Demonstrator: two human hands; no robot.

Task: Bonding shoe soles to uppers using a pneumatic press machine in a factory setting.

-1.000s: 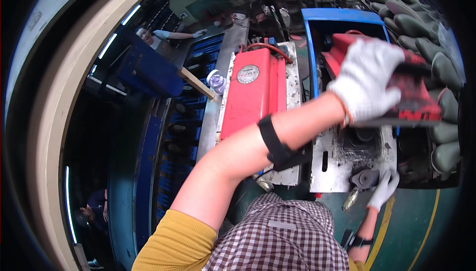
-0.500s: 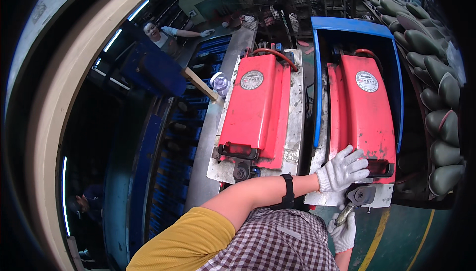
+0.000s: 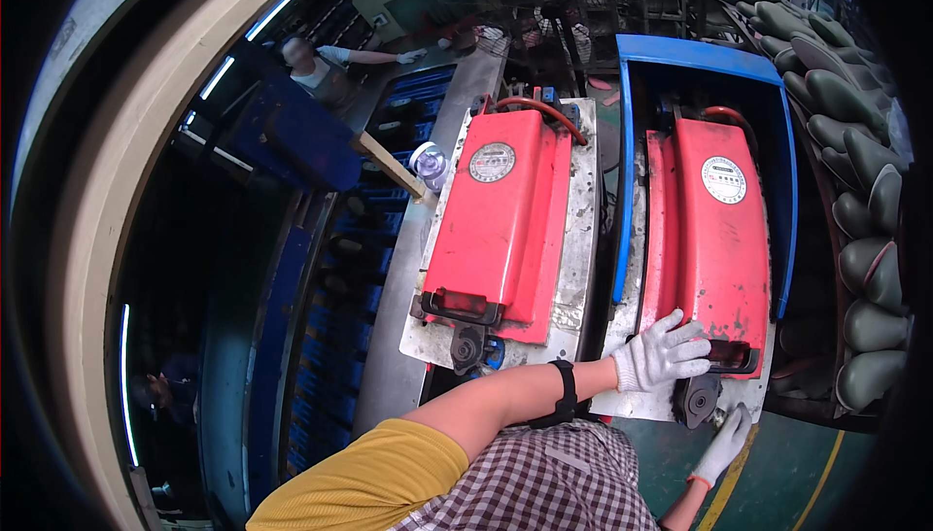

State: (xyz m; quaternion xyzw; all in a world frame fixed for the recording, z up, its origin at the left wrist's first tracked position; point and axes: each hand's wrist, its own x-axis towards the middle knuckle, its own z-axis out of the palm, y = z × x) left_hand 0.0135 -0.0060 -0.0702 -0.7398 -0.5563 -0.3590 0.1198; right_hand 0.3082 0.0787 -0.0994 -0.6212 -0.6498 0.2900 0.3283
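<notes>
My left hand (image 3: 663,351), in a white knitted glove, lies with fingers spread on the front of the right red machine cover (image 3: 729,249), beside its black handle (image 3: 734,356). Below that handle, a round black fitting (image 3: 699,401) sits at the front edge of the metal plate (image 3: 622,405). My right hand (image 3: 726,445), also gloved, is at the plate's front corner, just right of the fitting. Its fingers are close together, and what is between them, if anything, cannot be made out.
A second red machine (image 3: 486,220) stands to the left, with a clear bottle (image 3: 429,166) beside it. A blue frame (image 3: 700,50) surrounds the right machine. Dark green shoe-shaped pieces (image 3: 865,269) fill a rack at right. Another person (image 3: 321,74) works at the far left.
My right hand has moved right and slightly up, from below the fitting to its right side. The small shiny piece it held no longer shows clearly. My left hand shifted slightly downward.
</notes>
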